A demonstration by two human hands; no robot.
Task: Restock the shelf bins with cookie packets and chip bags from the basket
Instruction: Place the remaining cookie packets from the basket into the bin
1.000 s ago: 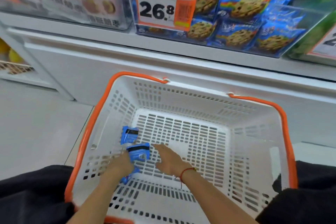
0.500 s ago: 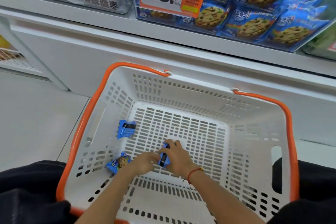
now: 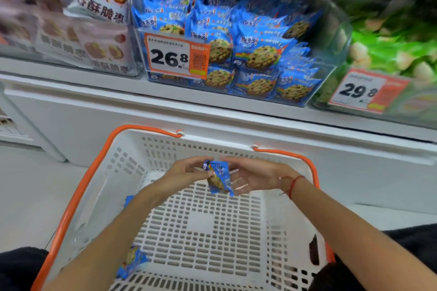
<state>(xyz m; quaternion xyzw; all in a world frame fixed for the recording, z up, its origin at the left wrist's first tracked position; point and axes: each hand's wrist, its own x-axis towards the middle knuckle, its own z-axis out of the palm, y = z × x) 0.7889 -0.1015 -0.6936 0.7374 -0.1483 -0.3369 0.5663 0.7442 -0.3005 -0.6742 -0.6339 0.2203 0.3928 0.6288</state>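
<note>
A small blue cookie packet is held above the white basket, between both hands. My left hand pinches its left side with thumb and fingertips. My right hand touches its right side, fingers straight and spread. Two more blue packets lie in the basket: one near the front left, the other mostly hidden behind my left forearm. Above, on the shelf, the clear cookie bin is piled with matching blue packets.
An orange 26.8 price tag hangs on the cookie bin's front. A bin of pink snack bags stands to its left, and a bin of green bags with a 29.8 tag to its right. The basket has orange handles. My dark-clothed knees flank it.
Both hands have risen from the basket floor with one cookie packet, now held between them above the basket. My view has tilted up toward the shelf bins.
</note>
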